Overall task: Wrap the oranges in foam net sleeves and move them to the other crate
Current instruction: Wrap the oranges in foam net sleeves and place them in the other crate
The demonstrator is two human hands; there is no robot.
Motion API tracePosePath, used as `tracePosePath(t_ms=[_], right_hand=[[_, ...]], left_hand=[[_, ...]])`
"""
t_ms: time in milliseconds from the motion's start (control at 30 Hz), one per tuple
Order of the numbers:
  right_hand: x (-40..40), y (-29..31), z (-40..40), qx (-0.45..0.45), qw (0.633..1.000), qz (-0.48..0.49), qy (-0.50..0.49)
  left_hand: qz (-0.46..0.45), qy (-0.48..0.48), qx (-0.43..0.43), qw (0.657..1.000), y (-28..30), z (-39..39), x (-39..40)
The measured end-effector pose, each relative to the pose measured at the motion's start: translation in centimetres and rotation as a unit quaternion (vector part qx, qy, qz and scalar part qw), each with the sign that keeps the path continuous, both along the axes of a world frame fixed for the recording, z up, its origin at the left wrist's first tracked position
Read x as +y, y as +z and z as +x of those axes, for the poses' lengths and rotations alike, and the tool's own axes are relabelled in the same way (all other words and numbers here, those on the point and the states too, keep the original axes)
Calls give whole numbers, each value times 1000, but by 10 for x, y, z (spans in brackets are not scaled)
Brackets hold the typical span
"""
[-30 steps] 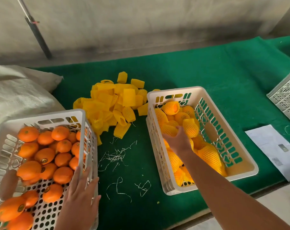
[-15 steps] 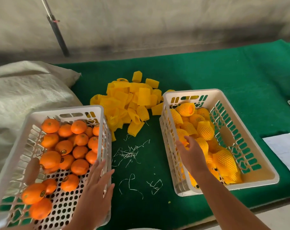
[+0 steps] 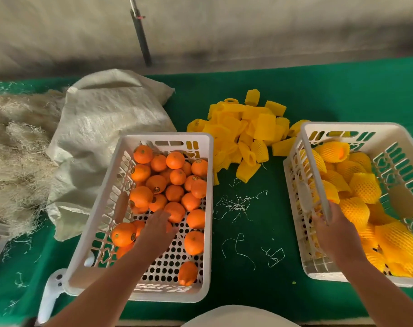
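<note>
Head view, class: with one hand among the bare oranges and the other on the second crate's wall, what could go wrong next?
1. The left hand reaches into heaped oranges; lifting one may set others rolling.
2. The right hand grips the right crate by its wall; pulling could tip it and shift the wrapped oranges.
3. The sleeves lie beyond both hands, so reaching might snag a crate.

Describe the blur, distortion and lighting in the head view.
Head view: motion blur smears the fibre heap and left hand; wide-angle distortion bows the green table; soft, even light, no glare, faint shadows under the sleeve pile.

right crate point(image 3: 297, 138) cut by edge, left hand point(image 3: 157, 234) fingertips blurred
</note>
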State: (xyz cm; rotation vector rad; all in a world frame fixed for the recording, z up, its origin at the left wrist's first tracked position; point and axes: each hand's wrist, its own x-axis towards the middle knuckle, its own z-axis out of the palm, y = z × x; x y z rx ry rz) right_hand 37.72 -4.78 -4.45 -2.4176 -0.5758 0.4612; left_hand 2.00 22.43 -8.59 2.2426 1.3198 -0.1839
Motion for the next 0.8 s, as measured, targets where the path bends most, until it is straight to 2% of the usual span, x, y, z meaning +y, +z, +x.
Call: tracePosePath(t_ms=[167,400,567,700,800], right_hand=[[3,2,-2,-15,1000,-24,-11],[7,4,-5,-52,996,-66,-11],[10,5,-5,-67,995,-74,-15],[11,5,-6,-74,994,-77,-19],[13,4,-5,-69,994,-75,-26]], left_hand=[[8,-36,9,999,-14,12,11],[91,-110,76,987,-27,30,32],[157,-123,102,975,-45,33,41],[192,-123,95,969,-57,33,46],[186,-104,51,976,-56,30,47]])
